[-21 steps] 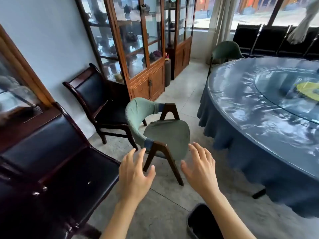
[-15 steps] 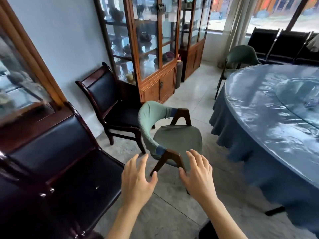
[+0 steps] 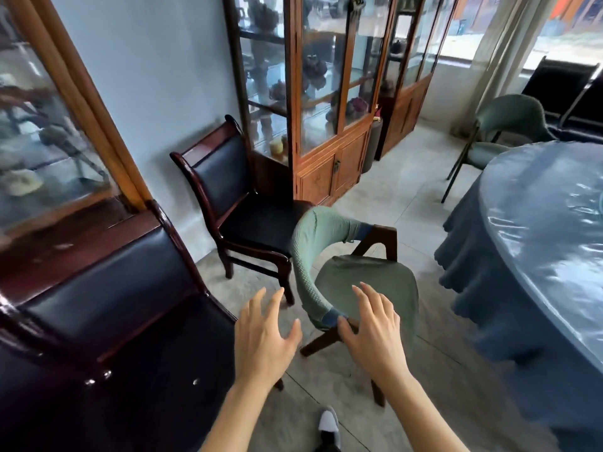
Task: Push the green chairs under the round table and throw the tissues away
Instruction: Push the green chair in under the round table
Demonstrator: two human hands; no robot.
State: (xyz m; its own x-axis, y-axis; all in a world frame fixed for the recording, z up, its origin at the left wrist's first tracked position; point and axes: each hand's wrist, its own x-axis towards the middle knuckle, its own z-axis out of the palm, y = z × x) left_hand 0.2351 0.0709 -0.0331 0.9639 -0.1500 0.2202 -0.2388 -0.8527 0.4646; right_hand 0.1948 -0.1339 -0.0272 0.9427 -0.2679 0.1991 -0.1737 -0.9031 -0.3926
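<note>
A green chair with dark wooden legs stands on the tiled floor, its curved back toward the wall and its seat facing the round table draped in blue cloth under clear plastic. My right hand hovers open over the chair's near armrest, thumb close to the wood. My left hand is open with fingers spread, just left of the chair back, touching nothing. A second green chair stands at the table's far side. No tissues are in view.
Two dark leather wooden chairs line the left wall. Tall glass cabinets stand behind them. Black chairs sit by the window. My shoe shows at the bottom on the tiled floor.
I have stepped closer and the view has turned left. Both open hands have advanced toward the green chair, the right one now over its near armrest.
</note>
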